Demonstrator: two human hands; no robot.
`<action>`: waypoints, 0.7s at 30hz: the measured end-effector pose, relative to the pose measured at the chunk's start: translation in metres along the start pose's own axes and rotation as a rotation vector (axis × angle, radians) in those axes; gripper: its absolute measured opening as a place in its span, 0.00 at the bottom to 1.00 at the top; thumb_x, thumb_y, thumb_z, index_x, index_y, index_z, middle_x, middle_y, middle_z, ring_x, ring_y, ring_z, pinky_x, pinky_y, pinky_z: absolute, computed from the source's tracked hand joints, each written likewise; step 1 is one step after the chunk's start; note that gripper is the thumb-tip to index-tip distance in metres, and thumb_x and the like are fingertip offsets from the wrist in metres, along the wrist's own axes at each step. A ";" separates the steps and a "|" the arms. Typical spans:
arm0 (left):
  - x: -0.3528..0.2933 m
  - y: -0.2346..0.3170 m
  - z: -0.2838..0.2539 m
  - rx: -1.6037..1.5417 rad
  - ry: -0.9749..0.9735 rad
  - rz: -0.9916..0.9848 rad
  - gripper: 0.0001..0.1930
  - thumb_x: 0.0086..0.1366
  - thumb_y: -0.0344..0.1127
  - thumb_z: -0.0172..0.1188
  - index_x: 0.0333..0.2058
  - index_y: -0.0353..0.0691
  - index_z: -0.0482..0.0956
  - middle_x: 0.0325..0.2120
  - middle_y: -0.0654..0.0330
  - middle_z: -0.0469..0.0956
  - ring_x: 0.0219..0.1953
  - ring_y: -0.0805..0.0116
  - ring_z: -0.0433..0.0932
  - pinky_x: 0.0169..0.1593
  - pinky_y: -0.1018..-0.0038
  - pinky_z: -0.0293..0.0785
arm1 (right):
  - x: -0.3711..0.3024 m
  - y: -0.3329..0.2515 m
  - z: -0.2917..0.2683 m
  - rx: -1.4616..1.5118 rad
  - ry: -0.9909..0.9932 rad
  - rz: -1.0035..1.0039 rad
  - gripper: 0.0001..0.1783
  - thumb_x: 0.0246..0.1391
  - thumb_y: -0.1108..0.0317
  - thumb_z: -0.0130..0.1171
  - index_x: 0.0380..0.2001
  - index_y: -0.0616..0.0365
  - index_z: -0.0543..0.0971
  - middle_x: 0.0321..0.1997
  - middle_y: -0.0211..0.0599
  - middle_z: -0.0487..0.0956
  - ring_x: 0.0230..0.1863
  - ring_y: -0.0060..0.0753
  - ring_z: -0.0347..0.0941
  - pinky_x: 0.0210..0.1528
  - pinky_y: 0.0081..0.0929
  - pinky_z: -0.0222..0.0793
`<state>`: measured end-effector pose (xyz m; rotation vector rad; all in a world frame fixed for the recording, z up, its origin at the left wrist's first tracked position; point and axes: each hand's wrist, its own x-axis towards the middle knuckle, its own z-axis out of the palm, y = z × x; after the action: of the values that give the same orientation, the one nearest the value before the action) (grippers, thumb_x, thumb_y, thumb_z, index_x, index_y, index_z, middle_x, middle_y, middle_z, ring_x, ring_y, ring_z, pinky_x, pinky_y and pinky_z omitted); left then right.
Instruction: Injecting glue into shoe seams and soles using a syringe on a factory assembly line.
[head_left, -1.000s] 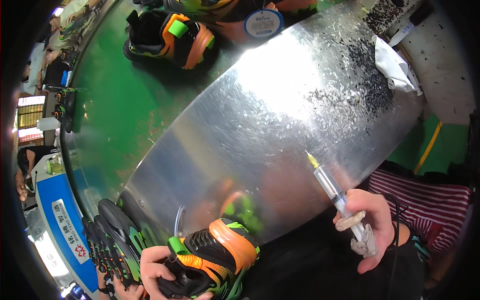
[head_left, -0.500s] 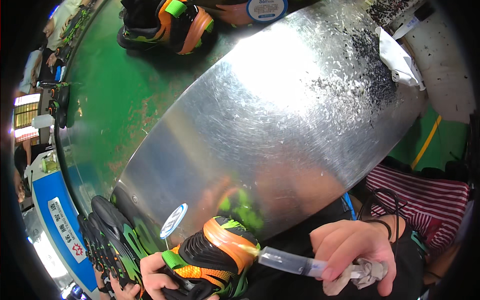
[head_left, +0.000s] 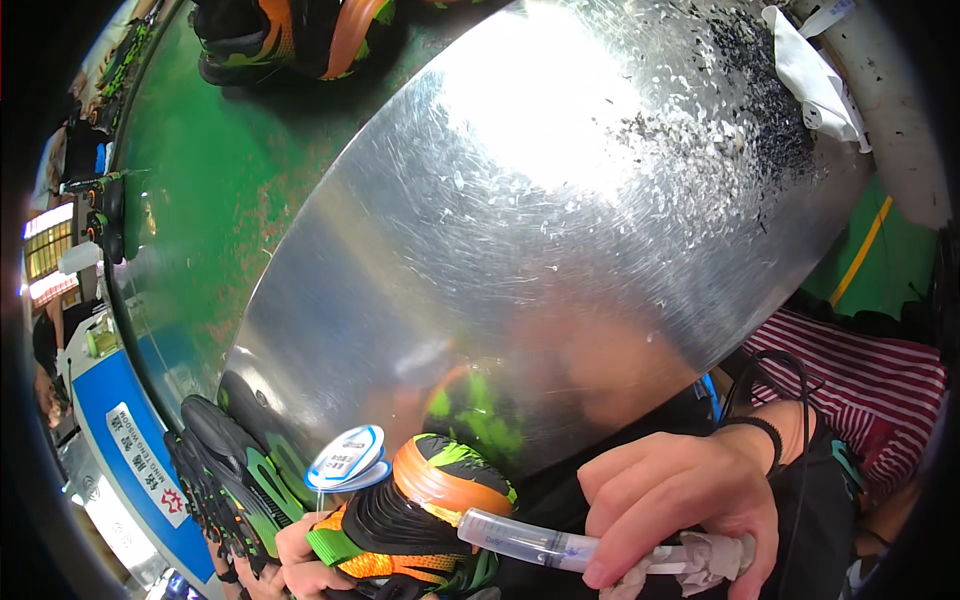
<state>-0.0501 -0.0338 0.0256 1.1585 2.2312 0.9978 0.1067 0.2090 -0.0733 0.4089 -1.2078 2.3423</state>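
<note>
My left hand (head_left: 303, 560) is closed on a black sneaker (head_left: 400, 515) with orange and green parts, at the bottom of the view. A round white-and-blue hang tag (head_left: 345, 457) stands up from the shoe. In my right hand (head_left: 690, 490) is a clear plastic syringe (head_left: 520, 540), its front end against or just beside the shoe's glossy orange band (head_left: 450, 482). Crumpled whitish paper or cloth (head_left: 718, 562) is bunched round the syringe's rear, under my fingers. The shoe's underside is hidden.
A scratched metal sheet (head_left: 420, 270) with black and white flecks covers much of the green table (head_left: 200, 200). More sneakers lie at far left (head_left: 290, 35) and near left (head_left: 235, 460). Another hand (head_left: 250, 578) shows beside them. White cloth (head_left: 815, 80) lies far right.
My right hand and the syringe have shifted left and slightly down. The shoe has moved a little left, and its tag has swung flatter. The whole view has shifted slightly.
</note>
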 end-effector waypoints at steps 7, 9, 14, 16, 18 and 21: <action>0.002 -0.002 -0.003 0.017 0.001 0.013 0.31 0.38 0.39 0.75 0.37 0.42 0.62 0.43 0.45 0.70 0.42 0.52 0.76 0.46 0.62 0.72 | 0.012 -0.009 -0.003 0.020 -0.084 0.020 0.41 0.44 0.37 0.63 0.43 0.70 0.75 0.35 0.40 0.81 0.26 0.35 0.72 0.27 0.30 0.60; 0.003 -0.004 -0.003 0.017 0.006 0.016 0.31 0.38 0.39 0.75 0.37 0.42 0.62 0.43 0.45 0.70 0.42 0.52 0.75 0.46 0.62 0.72 | 0.013 -0.010 -0.001 -0.014 -0.062 0.014 0.41 0.44 0.37 0.63 0.43 0.70 0.76 0.35 0.38 0.82 0.25 0.33 0.72 0.26 0.28 0.59; 0.002 -0.006 -0.002 0.012 0.027 0.024 0.31 0.38 0.39 0.76 0.36 0.42 0.62 0.43 0.45 0.70 0.42 0.52 0.75 0.46 0.63 0.72 | 0.014 -0.014 0.001 -0.045 -0.080 0.006 0.40 0.45 0.37 0.63 0.42 0.69 0.76 0.33 0.35 0.82 0.24 0.31 0.71 0.25 0.26 0.58; 0.001 -0.005 -0.001 0.009 0.036 0.028 0.32 0.38 0.39 0.76 0.36 0.42 0.62 0.43 0.45 0.70 0.42 0.52 0.75 0.46 0.63 0.72 | 0.013 -0.017 0.002 -0.059 -0.082 0.011 0.39 0.45 0.38 0.62 0.42 0.69 0.77 0.33 0.34 0.82 0.23 0.30 0.71 0.24 0.26 0.58; 0.000 -0.002 0.001 0.007 0.048 0.032 0.32 0.37 0.39 0.76 0.36 0.42 0.62 0.43 0.45 0.71 0.42 0.52 0.75 0.46 0.63 0.72 | 0.011 -0.021 0.004 -0.081 -0.090 0.014 0.38 0.46 0.38 0.62 0.41 0.68 0.77 0.33 0.33 0.82 0.23 0.29 0.71 0.24 0.26 0.57; -0.002 -0.002 0.005 -0.005 0.066 0.042 0.32 0.37 0.39 0.76 0.36 0.42 0.62 0.43 0.45 0.71 0.42 0.52 0.75 0.46 0.63 0.72 | 0.008 -0.025 0.007 -0.130 -0.112 0.012 0.37 0.46 0.39 0.62 0.41 0.68 0.77 0.33 0.32 0.82 0.23 0.29 0.71 0.23 0.26 0.57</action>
<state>-0.0468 -0.0339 0.0205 1.1909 2.2623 1.0720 0.1132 0.2181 -0.0490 0.4954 -1.4089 2.2611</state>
